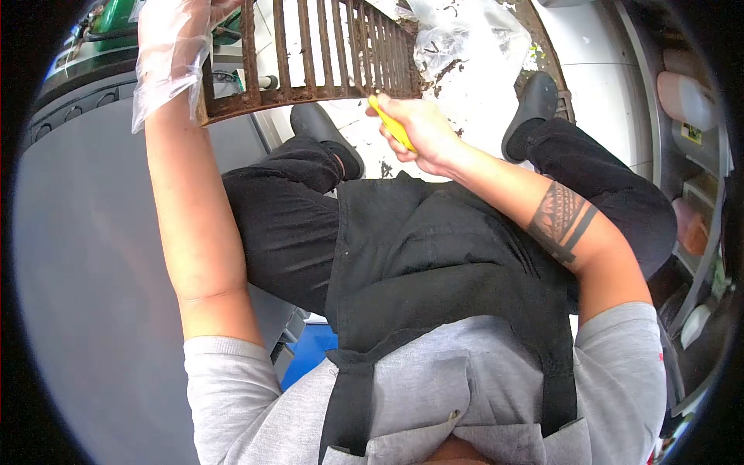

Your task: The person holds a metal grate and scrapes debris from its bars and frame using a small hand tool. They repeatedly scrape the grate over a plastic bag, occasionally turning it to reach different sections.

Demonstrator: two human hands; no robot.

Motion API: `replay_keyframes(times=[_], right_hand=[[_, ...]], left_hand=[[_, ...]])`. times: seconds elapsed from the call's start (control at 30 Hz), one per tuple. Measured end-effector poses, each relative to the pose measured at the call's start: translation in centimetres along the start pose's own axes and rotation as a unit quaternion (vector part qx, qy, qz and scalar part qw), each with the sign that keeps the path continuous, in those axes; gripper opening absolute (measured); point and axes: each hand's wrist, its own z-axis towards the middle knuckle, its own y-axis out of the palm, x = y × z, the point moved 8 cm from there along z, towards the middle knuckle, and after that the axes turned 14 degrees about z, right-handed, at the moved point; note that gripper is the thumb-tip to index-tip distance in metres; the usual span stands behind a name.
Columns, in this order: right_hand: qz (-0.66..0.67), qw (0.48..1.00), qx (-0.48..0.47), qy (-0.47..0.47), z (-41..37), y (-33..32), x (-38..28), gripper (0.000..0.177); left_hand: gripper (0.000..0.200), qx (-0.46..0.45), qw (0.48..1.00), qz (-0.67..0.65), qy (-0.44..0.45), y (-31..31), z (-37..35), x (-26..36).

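Note:
A rusty metal grate (256,101) with long parallel bars is held up at a tilt over the floor. My left hand (174,39), in a loose clear plastic glove, is closed at the grate's left side, its fingertips partly cut off by the top of the view. My bare right hand (425,132) is wrapped round the yellow handle (394,125) of a slim tool. The tool's tip is at the grate's lower edge, too small to tell its kind. Dark flakes lie on the white floor beneath.
A crumpled clear plastic bag (473,39) lies beyond the grate. A grey cabinet surface (101,232) stands close on my left. To the right are shelves with a pale container (686,101). My dark shoes (535,108) rest on the floor either side.

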Motion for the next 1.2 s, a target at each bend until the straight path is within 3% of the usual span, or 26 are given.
replay_keyframes(times=[0.07,0.13,0.23,0.33,0.47,0.5,0.53,0.6,0.67,0.7,0.73,0.8,0.87,0.93,0.97,1.07,1.13,1.2], right_hand=[[0.051,0.997,0.066,0.003,1.3,0.6,-1.4,0.039],[0.001,0.998,0.068,-0.013,2.2,0.1,-3.6,0.040],[-0.254,0.961,0.081,-0.078,2.3,-0.4,-7.1,0.045],[-0.365,0.925,0.100,-0.021,-0.2,0.1,-6.6,0.047],[-0.424,0.895,0.084,-0.108,0.5,1.1,-7.1,0.050],[-0.467,0.875,0.091,-0.085,0.9,1.3,-7.6,0.051],[-0.468,0.875,0.091,-0.086,0.2,2.6,-8.5,0.051],[-0.460,0.879,0.122,0.011,-1.2,3.8,-8.9,0.050],[-0.443,0.890,0.109,-0.021,1.1,1.4,-5.4,0.051],[-0.412,0.902,0.106,-0.077,1.5,0.7,-4.0,0.051],[-0.380,0.910,0.101,-0.132,1.4,1.2,-4.1,0.052],[-0.376,0.908,0.114,-0.147,2.0,1.8,-4.9,0.053],[-0.335,0.919,0.129,-0.166,3.1,2.9,-8.1,0.052],[-0.345,0.907,0.138,-0.197,5.4,3.3,-11.2,0.052],[-0.385,0.893,0.137,-0.191,5.3,3.5,-12.3,0.052],[-0.440,0.869,0.123,-0.187,4.0,3.7,-10.6,0.051],[-0.460,0.859,0.141,-0.175,5.5,2.7,-10.7,0.051],[-0.466,0.822,0.133,-0.298,9.0,2.4,-13.9,0.053]], left_hand=[[0.070,-0.002,1.000,0.009,0.010,0.1,0.0,0.7],[0.072,0.006,0.999,0.027,-0.035,0.2,0.6,0.0],[0.070,0.041,0.999,-0.006,-0.035,0.0,0.2,-0.3],[0.069,0.032,0.999,-0.020,-0.022,-0.1,0.7,-0.4],[0.071,0.008,0.996,-0.077,0.035,0.1,1.3,-0.4],[0.072,-0.005,0.999,-0.036,0.021,-0.4,2.1,-1.4],[0.074,-0.020,1.000,0.005,0.007,-0.4,2.2,-1.2],[0.074,0.012,0.999,0.000,0.043,-0.6,1.8,-0.7],[0.073,-0.017,0.998,-0.059,-0.001,-0.7,2.4,-2.3],[0.070,-0.030,0.999,-0.022,-0.005,-0.7,2.2,-2.4],[0.062,0.016,1.000,-0.020,0.010,-0.3,0.7,0.3],[0.050,0.003,1.000,0.029,0.008,-0.5,1.8,-0.9],[0.040,0.001,1.000,-0.003,0.002,-0.2,0.3,-0.5],[0.037,0.036,0.994,0.098,0.046,-0.6,-0.2,1.2],[0.037,0.020,0.990,0.137,0.022,-0.9,-0.4,1.7],[0.034,0.039,0.997,0.060,0.005,-1.0,0.9,-0.5],[0.031,0.044,0.997,0.052,0.039,-0.9,0.8,-0.3],[0.029,0.035,0.983,0.126,0.130,-0.3,0.4,1.7]])
